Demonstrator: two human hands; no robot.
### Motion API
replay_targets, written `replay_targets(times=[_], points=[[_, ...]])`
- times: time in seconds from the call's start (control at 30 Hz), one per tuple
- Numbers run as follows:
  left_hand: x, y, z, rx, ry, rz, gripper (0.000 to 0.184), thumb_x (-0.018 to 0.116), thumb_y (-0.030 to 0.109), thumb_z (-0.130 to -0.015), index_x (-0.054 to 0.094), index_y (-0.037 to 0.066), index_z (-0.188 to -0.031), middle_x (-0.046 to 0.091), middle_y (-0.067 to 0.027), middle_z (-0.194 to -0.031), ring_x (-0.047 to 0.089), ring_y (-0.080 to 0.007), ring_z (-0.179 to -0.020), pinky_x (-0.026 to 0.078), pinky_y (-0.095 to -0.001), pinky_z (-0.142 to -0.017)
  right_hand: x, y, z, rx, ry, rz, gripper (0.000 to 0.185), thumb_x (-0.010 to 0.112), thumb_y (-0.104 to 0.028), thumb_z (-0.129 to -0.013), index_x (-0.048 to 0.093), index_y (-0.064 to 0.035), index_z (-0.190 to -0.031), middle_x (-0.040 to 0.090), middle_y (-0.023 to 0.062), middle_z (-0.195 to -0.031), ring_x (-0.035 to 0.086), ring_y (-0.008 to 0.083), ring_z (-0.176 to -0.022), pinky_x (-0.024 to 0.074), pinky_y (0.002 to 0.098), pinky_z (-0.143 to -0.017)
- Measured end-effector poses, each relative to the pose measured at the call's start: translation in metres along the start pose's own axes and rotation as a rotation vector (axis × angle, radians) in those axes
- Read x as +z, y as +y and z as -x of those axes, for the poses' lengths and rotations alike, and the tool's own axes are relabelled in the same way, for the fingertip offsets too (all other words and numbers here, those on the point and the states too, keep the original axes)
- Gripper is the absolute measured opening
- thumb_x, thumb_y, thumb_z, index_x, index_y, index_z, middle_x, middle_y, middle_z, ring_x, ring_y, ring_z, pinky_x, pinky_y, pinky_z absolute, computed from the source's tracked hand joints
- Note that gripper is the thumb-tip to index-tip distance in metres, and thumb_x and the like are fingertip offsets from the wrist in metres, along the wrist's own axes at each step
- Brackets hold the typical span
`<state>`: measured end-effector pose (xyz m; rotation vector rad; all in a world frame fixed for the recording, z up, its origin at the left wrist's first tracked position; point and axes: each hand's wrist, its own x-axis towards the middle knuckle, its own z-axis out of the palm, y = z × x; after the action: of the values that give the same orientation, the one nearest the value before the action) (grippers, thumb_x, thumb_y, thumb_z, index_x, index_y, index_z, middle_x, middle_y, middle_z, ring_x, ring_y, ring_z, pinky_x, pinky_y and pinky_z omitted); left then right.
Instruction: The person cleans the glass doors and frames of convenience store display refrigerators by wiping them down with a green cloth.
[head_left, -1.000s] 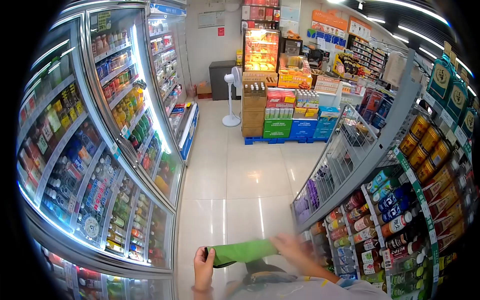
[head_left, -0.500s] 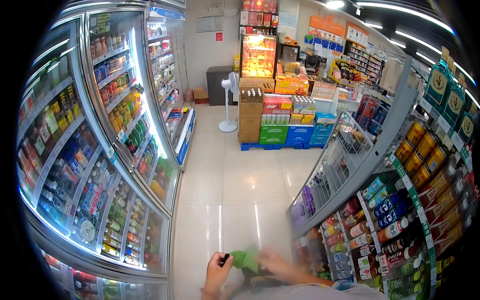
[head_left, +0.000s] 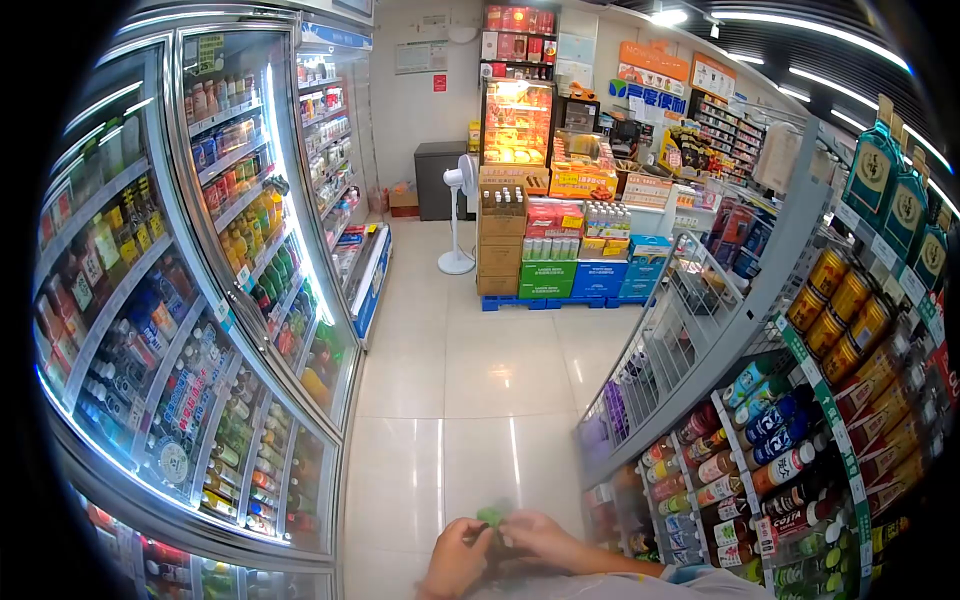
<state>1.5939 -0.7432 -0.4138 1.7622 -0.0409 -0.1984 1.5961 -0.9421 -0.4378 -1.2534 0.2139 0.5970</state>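
Note:
Low in front of me, my two hands nearly meet. Between them shows a small piece of soft green material, cloth or thin plastic, I cannot tell which; most of it is hidden by the fingers. My left hand has its fingers bent and closed on the left side of it, with a small dark bit near the fingertips. From the right, my right hand pinches at the same green material. Both hands are above the tiled floor, apart from the shelves.
Glass-door drink coolers line the left side. On the right stand a grey metal rack and shelves of bottles. Ahead are a white standing fan, stacked drink cartons and a lit food warmer by the counter.
My right hand has come in to the left hand and its motion blur has lessened. The green material, spread wider before, is now bunched and mostly covered by the fingers.

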Motion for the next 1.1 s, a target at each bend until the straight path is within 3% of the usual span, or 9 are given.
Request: replay_targets(times=[0.17,0.33,0.47,0.57,0.63,0.73,0.83,0.97,1.1], points=[[0.011,-0.006,-0.001,-0.022,0.039,-0.038,0.021,0.076,0.016,-0.094,0.069,-0.004,-0.100,0.074,-0.0115,-0.091,0.073,-0.0169,-0.081,0.059,-0.0303,-0.073,0.005,-0.002,0.010,-0.087,0.035,0.112,0.026,0.070,-0.025,-0.101,0.067,-0.0041,-0.116,0.067,0.0008,-0.095,0.059,0.0071,-0.078,0.0491,0.0233,-0.067],[0.022,-0.026,-0.005,0.063,0.107,-0.115,0.020,0.076,0.016,-0.094,0.069,-0.003,-0.096,0.074,-0.0107,-0.084,0.072,-0.0160,-0.077,0.057,-0.0309,-0.071,0.002,-0.003,0.020,-0.228,0.093,0.305,0.025,0.071,-0.026,-0.101,0.068,-0.0028,-0.108,0.069,0.0024,-0.095,0.064,0.0092,-0.087,0.0528,0.0267,-0.076],[0.031,-0.027,-0.004,0.060,0.092,-0.174,0.020,0.076,0.016,-0.094,0.069,-0.003,-0.096,0.074,-0.0111,-0.083,0.072,-0.0162,-0.077,0.057,-0.0314,-0.072,-0.004,0.001,0.020,-0.196,0.147,0.297,0.027,0.072,-0.026,-0.100,0.067,-0.0026,-0.111,0.070,0.0040,-0.099,0.065,0.0107,-0.091,0.0541,0.0281,-0.079],[0.036,-0.024,-0.002,0.045,0.081,-0.196,0.019,0.075,0.015,-0.094,0.069,-0.003,-0.096,0.074,-0.0119,-0.085,0.073,-0.0175,-0.080,0.058,-0.0321,-0.074,-0.007,0.006,0.018,-0.169,0.135,0.269,0.031,0.072,-0.026,-0.100,0.065,-0.0019,-0.117,0.071,0.0051,-0.102,0.066,0.0120,-0.092,0.0545,0.0284,-0.080],[0.036,-0.029,-0.002,0.071,-0.010,-0.120,0.021,0.074,0.013,-0.094,0.067,-0.004,-0.104,0.074,-0.0143,-0.096,0.074,-0.0201,-0.088,0.060,-0.0335,-0.079,-0.003,-0.001,0.023,-0.137,0.176,0.302,0.023,0.070,-0.016,-0.101,0.061,0.0027,-0.112,0.070,0.0075,-0.104,0.069,0.0127,-0.094,0.0566,0.0258,-0.084],[0.035,-0.042,-0.003,0.129,-0.067,-0.146,0.029,0.074,0.012,-0.093,0.063,-0.006,-0.114,0.070,-0.0167,-0.108,0.073,-0.0230,-0.099,0.062,-0.0349,-0.084,-0.012,0.008,0.019,-0.149,0.092,0.147,0.032,0.069,-0.024,-0.102,0.063,-0.0004,-0.123,0.070,0.0074,-0.113,0.066,0.0138,-0.101,0.0553,0.0290,-0.087],[0.032,-0.038,-0.002,0.125,-0.086,-0.177,0.035,0.074,0.010,-0.093,0.060,-0.007,-0.120,0.068,-0.0174,-0.114,0.072,-0.0247,-0.105,0.062,-0.0361,-0.087,-0.013,0.008,0.019,-0.156,-0.006,0.108,0.035,0.065,-0.022,-0.104,0.063,0.0006,-0.130,0.069,0.0076,-0.116,0.065,0.0144,-0.106,0.0554,0.0302,-0.091],[0.022,-0.012,0.001,0.031,-0.050,-0.057,0.033,0.074,0.010,-0.093,0.061,-0.006,-0.119,0.068,-0.0166,-0.113,0.072,-0.0240,-0.105,0.062,-0.0360,-0.089,-0.013,0.004,0.017,-0.130,-0.060,0.178,0.035,0.062,-0.020,-0.106,0.062,0.0007,-0.134,0.068,0.0072,-0.118,0.065,0.0159,-0.108,0.0557,0.0328,-0.093],[0.012,-0.002,0.000,0.024,-0.014,-0.071,0.028,0.071,0.008,-0.092,0.065,-0.003,-0.117,0.068,-0.0149,-0.113,0.072,-0.0230,-0.103,0.060,-0.0353,-0.090,-0.015,0.006,0.013,-0.159,0.042,0.279,0.040,0.067,-0.018,-0.102,0.059,-0.0016,-0.138,0.066,0.0109,-0.123,0.067,0.0192,-0.108,0.0552,0.0311,-0.093]])
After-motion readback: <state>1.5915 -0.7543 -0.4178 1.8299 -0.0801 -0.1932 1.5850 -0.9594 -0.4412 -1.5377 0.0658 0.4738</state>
